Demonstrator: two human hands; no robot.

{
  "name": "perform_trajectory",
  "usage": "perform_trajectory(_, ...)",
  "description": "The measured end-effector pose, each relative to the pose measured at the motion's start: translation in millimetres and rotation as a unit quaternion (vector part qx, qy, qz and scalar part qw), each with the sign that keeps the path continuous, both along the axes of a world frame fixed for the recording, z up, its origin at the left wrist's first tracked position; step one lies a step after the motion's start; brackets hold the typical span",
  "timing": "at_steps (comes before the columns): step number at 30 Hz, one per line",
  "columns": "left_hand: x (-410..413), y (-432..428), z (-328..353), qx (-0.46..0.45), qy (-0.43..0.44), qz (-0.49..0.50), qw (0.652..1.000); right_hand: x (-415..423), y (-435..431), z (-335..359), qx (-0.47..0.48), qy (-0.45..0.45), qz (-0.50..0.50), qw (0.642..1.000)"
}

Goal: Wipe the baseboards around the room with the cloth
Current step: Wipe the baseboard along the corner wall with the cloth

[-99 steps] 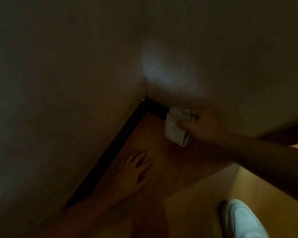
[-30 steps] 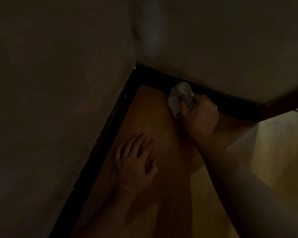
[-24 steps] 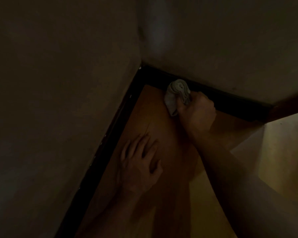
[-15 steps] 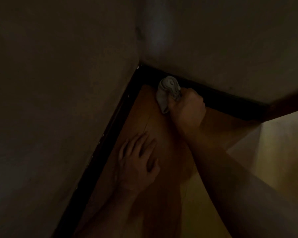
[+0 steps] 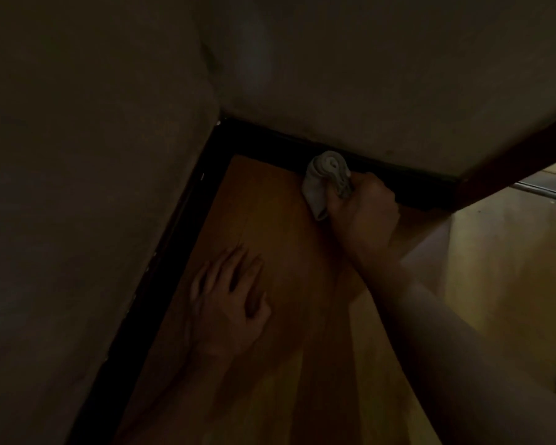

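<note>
The right hand (image 5: 363, 216) is clutching the soft, light cloth (image 5: 325, 178) in a fist, pressing it against the dark baseboard (image 5: 270, 139) near the corner (best held mid-bunch, I judge), while the left hand (image 5: 228, 303) is lying flat on the floor (image 5: 270, 220).

Very dim, soft, right-side glow

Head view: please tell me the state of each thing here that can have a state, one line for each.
cloth: bunched up, gripped by the right hand, pressed against the far baseboard.
right hand: fingers curled round the cloth.
left hand: fingers spread, resting flat on the floor.
far baseboard: dark, touched by the cloth.
left baseboard: dark, touched by neither hand.
floor: wooden, partly in shadow.
</note>
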State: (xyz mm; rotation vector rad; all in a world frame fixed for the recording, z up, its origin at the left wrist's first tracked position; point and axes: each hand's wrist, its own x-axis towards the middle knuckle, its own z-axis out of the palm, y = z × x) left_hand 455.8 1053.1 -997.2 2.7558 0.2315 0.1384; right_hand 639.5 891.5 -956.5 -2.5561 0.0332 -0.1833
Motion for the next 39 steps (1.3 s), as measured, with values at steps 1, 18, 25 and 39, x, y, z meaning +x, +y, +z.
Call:
perform_trajectory(1,0,0,0,0.0,0.002,0.0,1.0,1,0,-1,0.001,-0.006,-0.005,1.0)
perform_trajectory(18,2,3,8,-0.003,0.032,0.001,0.999,5,18,0,0.001,-0.003,-0.002,1.0)
perform_trajectory(25,2,2,8,0.018,0.06,-0.001,0.998,-1,-12,6,-0.021,0.006,0.0,1.0)
perform_trajectory(39,2,-2,17,0.021,0.075,-0.006,0.997,2,-36,5,0.008,0.009,0.018,1.0)
